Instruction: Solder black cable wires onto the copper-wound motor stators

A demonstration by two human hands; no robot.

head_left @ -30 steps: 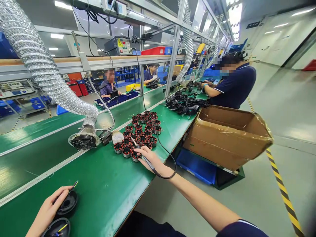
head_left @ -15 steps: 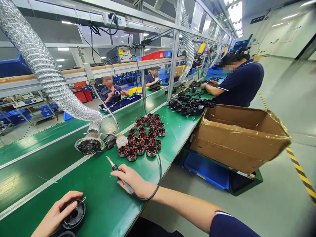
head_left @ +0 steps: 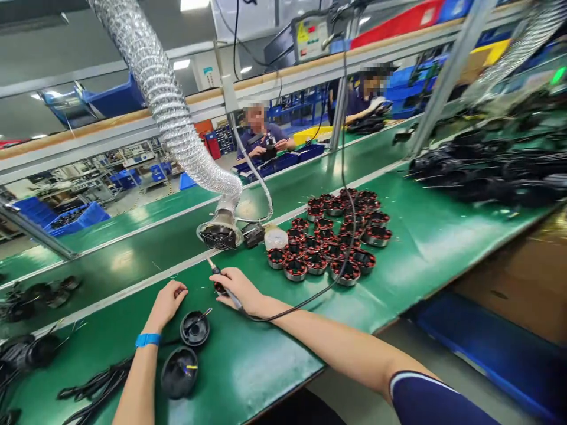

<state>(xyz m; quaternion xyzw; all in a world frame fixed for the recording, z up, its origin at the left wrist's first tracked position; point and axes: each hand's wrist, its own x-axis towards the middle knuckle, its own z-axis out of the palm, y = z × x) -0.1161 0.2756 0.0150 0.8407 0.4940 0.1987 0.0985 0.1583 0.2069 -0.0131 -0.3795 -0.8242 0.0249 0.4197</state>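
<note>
My right hand [head_left: 245,290] grips a soldering iron [head_left: 215,269], its tip pointing away to the upper left. A motor stator [head_left: 220,288] with red windings shows partly under those fingers; whether they grasp it, I cannot tell. My left hand [head_left: 168,304], with a blue band at the wrist, has its fingers curled together over the green bench; anything pinched in them is too small to make out. Just right of that forearm lie a round black housing [head_left: 195,328] with wire ends sticking up and a black cup-shaped cover [head_left: 179,373].
Several stators [head_left: 315,262] stand grouped right of the fume extractor nozzle [head_left: 219,235]. Beside them sit a solder-wire spool [head_left: 276,238] and a small dark block [head_left: 253,234]. Black cables [head_left: 104,378] lie at left, more corded parts [head_left: 482,171] at far right. Two people work opposite.
My view has swung left. My left hand has left the black housing, which now lies on the bench. A stator now shows at my right hand's fingers, with the soldering iron still held.
</note>
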